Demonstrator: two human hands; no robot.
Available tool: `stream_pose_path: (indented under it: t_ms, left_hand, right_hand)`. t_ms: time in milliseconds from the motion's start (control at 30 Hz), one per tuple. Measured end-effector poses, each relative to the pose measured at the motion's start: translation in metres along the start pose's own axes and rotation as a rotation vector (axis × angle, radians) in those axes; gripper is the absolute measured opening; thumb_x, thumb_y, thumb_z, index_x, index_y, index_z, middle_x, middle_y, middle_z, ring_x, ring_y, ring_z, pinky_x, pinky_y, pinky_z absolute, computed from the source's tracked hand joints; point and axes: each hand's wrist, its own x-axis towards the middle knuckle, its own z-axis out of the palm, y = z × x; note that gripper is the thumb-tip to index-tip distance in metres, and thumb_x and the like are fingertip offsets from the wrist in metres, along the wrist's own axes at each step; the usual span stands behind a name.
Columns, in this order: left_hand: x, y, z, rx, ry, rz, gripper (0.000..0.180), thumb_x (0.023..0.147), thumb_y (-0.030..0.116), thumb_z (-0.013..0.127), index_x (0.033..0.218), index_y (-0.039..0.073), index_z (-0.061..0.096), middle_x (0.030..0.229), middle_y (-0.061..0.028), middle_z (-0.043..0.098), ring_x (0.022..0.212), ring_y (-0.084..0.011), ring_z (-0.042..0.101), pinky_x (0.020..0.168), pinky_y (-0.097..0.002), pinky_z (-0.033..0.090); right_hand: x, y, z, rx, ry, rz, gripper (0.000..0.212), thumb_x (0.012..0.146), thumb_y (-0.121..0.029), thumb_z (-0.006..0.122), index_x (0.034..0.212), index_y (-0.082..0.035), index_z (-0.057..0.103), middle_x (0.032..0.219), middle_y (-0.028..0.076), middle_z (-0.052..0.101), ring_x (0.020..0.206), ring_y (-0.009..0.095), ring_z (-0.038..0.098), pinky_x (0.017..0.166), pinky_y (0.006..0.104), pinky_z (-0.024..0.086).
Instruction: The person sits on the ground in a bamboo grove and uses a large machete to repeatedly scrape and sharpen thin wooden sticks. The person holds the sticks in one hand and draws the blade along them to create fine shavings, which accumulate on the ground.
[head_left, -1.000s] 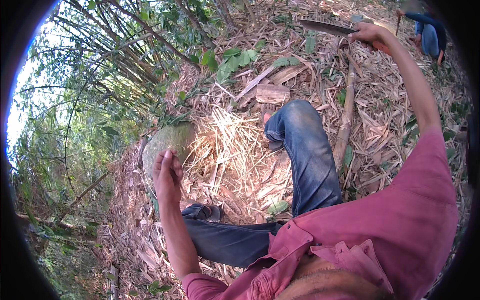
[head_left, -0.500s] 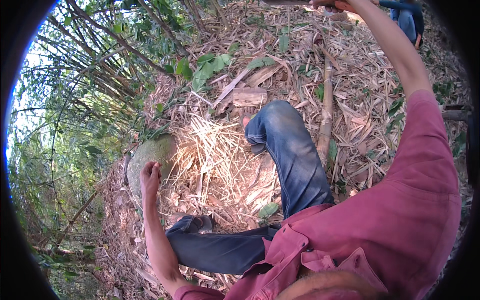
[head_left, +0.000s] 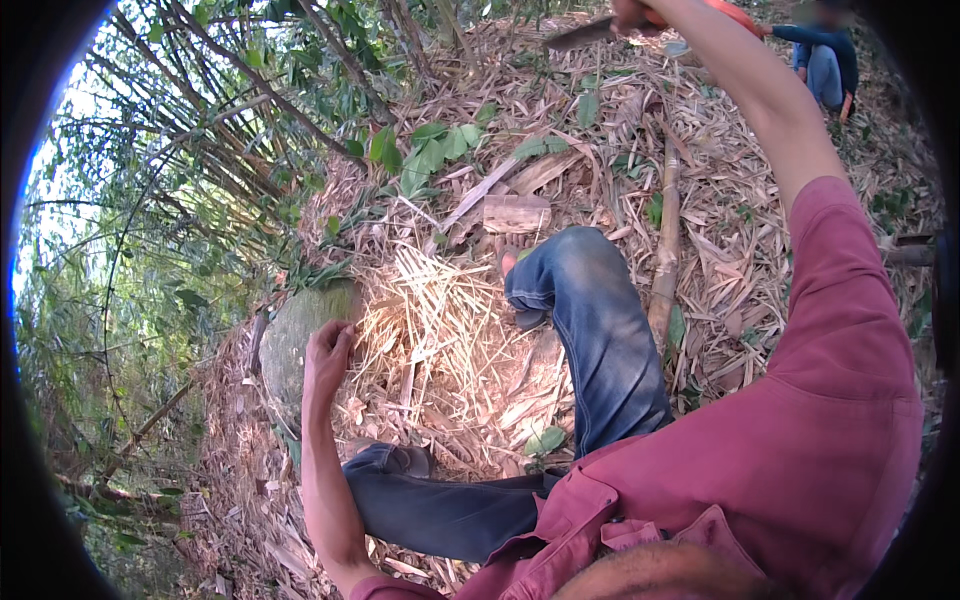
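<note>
My right hand (head_left: 632, 14) is raised at the top of the view, closed around a machete whose dark blade (head_left: 580, 36) points left. An orange-red piece (head_left: 735, 14) shows behind my forearm; whether it belongs to the machete I cannot tell. My left hand (head_left: 329, 354) is held with fingertips pinched, in front of a rounded greenish boulder (head_left: 300, 325); anything in the pinch is too small to make out. Beside that hand, pale thin strips (head_left: 435, 310) lie heaped on the ground between my feet.
A short block of wood (head_left: 517, 214) lies beyond my bent knee. To its right a bamboo pole (head_left: 668, 235) stretches over dry leaf litter. Bamboo stems (head_left: 215, 130) crowd the left. At the top right another person (head_left: 825, 65) crouches in a dark top and jeans.
My view has shifted slightly, moving the ground rightward and down in it. More of the machete blade and of the other person shows. My left hand stays pinched near the boulder.
</note>
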Motion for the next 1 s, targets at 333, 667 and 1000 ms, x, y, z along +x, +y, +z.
stream_pose_path:
  t_ms: [333, 667, 1000]
  left_hand:
    - [0.008, -0.016, -0.001, 0.277, 0.003, -0.050, 0.016, 0.088, 0.015, 0.054, 0.089, 0.000, 0.061, 0.061, -0.0022, 0.054, 0.054, -0.0088, 0.047, 0.052, -0.0262, 0.039]
    - [-0.007, -0.034, -0.010, 0.140, -0.062, -0.026, 0.019, 0.090, 0.016, 0.054, 0.077, 0.002, 0.055, 0.058, -0.0009, 0.048, 0.051, -0.0074, 0.043, 0.047, -0.0251, 0.035]
    - [-0.001, -0.011, 0.017, 0.267, -0.195, 0.084, 0.017, 0.087, 0.012, 0.051, 0.084, -0.002, 0.060, 0.058, -0.0034, 0.052, 0.051, -0.0088, 0.047, 0.047, -0.0254, 0.037]
  right_hand:
    - [-0.041, -0.189, -0.069, 0.393, 0.233, -0.553, 0.031, 0.084, -0.036, 0.058, 0.091, -0.006, 0.060, 0.064, 0.005, 0.057, 0.057, 0.018, 0.055, 0.051, 0.0333, 0.045]
    - [-0.141, -0.246, 0.063, 0.043, -0.177, -1.102, 0.031, 0.078, -0.041, 0.061, 0.085, -0.012, 0.065, 0.079, 0.007, 0.066, 0.072, 0.023, 0.063, 0.062, 0.0361, 0.050]
    - [-0.176, -0.209, 0.270, -0.184, -0.487, -1.007, 0.027, 0.072, -0.028, 0.066, 0.090, -0.008, 0.070, 0.082, 0.007, 0.068, 0.076, 0.027, 0.065, 0.067, 0.0425, 0.050]
